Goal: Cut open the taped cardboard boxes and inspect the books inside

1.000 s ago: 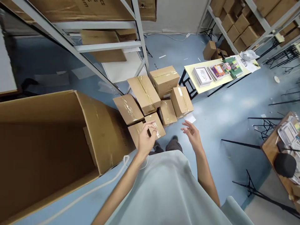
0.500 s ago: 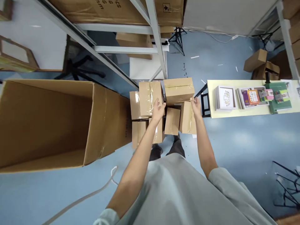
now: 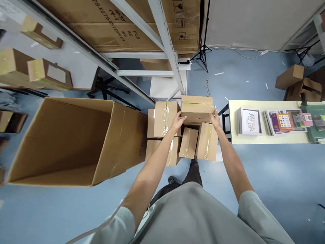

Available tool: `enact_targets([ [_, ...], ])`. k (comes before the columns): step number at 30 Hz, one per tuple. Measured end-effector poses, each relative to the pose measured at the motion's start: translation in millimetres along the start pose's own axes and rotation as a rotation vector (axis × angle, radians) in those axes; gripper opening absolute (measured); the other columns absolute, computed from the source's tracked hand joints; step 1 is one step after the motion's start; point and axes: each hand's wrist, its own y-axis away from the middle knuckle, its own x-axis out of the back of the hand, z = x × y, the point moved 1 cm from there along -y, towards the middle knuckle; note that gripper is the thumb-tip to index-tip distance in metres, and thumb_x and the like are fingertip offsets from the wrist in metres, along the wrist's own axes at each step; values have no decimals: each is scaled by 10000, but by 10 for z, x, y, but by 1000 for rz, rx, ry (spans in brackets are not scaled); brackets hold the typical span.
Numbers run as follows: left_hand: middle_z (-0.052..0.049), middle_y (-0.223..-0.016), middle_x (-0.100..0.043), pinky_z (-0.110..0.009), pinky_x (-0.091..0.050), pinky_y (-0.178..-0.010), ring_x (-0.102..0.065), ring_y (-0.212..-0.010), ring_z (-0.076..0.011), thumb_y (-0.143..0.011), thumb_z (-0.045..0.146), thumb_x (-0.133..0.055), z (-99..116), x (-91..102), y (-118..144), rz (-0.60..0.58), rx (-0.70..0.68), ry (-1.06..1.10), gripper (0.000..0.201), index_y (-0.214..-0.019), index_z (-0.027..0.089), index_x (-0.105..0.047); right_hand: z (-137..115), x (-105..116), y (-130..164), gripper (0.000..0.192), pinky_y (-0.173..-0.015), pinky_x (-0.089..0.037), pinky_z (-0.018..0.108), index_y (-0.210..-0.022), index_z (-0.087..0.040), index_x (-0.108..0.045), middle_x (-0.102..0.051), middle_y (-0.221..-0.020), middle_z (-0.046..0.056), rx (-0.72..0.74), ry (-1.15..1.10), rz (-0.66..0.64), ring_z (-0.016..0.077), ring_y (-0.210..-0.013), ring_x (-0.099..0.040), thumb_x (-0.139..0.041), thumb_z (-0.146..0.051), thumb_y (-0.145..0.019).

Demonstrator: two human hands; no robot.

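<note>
Several sealed cardboard boxes lie in a cluster on the blue floor ahead of me. My left hand (image 3: 178, 120) grips the left side of the far taped box (image 3: 197, 109). On that same box's right side sits my right hand (image 3: 215, 119), so the box is held between both hands. Just left of it lies another taped box (image 3: 164, 118). Two smaller boxes (image 3: 188, 143) (image 3: 207, 146) lie below my hands.
A large open empty carton (image 3: 119, 135) stands on the left. Grey metal shelving (image 3: 166, 51) with big cartons rises behind the boxes. A pale yellow table (image 3: 233, 122) with books stands to the right. More boxes (image 3: 291, 76) sit at the far right.
Both hands have closed in on the far taped box, left hand moving right from the neighbouring box. My view has shifted forward and tilted up slightly.
</note>
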Motion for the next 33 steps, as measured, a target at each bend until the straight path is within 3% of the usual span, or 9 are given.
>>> enact_targets([
  [3, -189, -1643, -679, -489, -516, -1303, -702, -1406, -303, -968, 312, -838, 22, 214, 276, 45, -166, -5, 717, -1649, 195, -645, -205, 184, 363, 1051, -1422, -365, 539, -1797, -78, -447, -521, -1819, 253, -28, -44, 19, 338, -1692, -511, -666, -747, -1017],
  [8, -128, -1563, -669, -425, -599, -1196, -698, -1376, -282, -1007, 478, -789, -73, 633, 1067, 90, -439, 51, 575, -1545, 277, -759, -728, 329, 1144, 1043, -1421, -404, 569, -1834, -166, -427, -541, -1816, 196, 170, -46, 100, 343, -1709, -512, -574, -824, -1039],
  [11, -107, -1465, -671, -408, -613, -1164, -739, -1272, -249, -1049, 560, -742, -219, 948, 1611, 153, -514, 94, 547, -1519, 284, -790, -1092, 239, 1628, 1022, -1420, -414, 588, -1819, -171, -469, -541, -1815, 195, 266, -27, 106, 364, -1716, -506, -586, -824, -1042],
  [14, -100, -1423, -678, -415, -588, -1212, -733, -1305, -248, -1059, 557, -729, -448, 1409, 2140, 256, -566, 147, 537, -1515, 283, -801, -1418, -12, 2183, 985, -1427, -402, 613, -1803, -189, -505, -536, -1822, 190, 328, -1, 65, 381, -1719, -505, -622, -809, -1047],
  [19, -111, -1506, -683, -478, -550, -1307, -674, -1470, -293, -1078, 532, -716, -1020, 2501, 3064, 490, -609, 181, 545, -1569, 303, -765, -1772, -781, 3358, 958, -1426, -411, 620, -1779, -189, -546, -533, -1825, 189, 378, 20, -67, 388, -1729, -491, -632, -807, -1053],
  [26, -127, -1563, -659, -517, -540, -1333, -652, -1514, -306, -1107, 468, -691, -2004, 4233, 4349, 803, -604, 208, 566, -1648, 301, -696, -2055, -2397, 5016, 991, -1420, -425, 623, -1722, -176, -623, -602, -1771, 188, 374, -23, -340, 395, -1729, -489, -692, -845, -995],
  [29, -127, -1553, -648, -506, -549, -1323, -661, -1498, -297, -1114, 478, -686, -2217, 4949, 4905, 916, -584, 209, 588, -1672, 294, -674, -2313, -3088, 5529, 1018, -1419, -423, 621, -1716, -179, -631, -608, -1768, 189, 398, -68, -486, 402, -1710, -517, -735, -855, -962],
  [33, -127, -1609, -631, -518, -524, -1346, -620, -1561, -326, -1086, 582, -741, -2283, 5805, 5624, 1009, -611, 193, 653, -1676, 311, -670, -2791, -3827, 5965, 935, -1433, -400, 593, -1745, -231, -604, -547, -1825, 152, 493, -163, -652, 377, -1741, -476, -732, -799, -1014],
])
